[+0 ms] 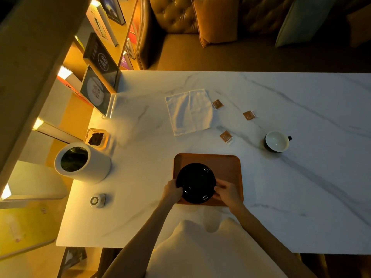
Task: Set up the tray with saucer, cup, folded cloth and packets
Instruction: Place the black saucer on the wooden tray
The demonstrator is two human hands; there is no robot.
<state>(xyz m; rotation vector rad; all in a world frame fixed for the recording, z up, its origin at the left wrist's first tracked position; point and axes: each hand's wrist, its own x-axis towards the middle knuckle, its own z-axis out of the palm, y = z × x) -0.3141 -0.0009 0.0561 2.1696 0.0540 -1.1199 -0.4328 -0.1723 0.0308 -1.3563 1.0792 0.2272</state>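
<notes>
One marble table (301, 197) fronts a tufted sofa (176, 15) in amber light

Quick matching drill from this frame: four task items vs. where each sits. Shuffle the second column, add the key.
Items:
1. black round saucer
2. white cloth
3. cup with white inside
4. three small brown packets

Places:
A. alone on the table, far right
B. on the wooden tray, held by both hands
C. spread flat, beyond the tray
D. scattered between cloth and cup

Pairs: 1-B, 2-C, 3-A, 4-D
</notes>
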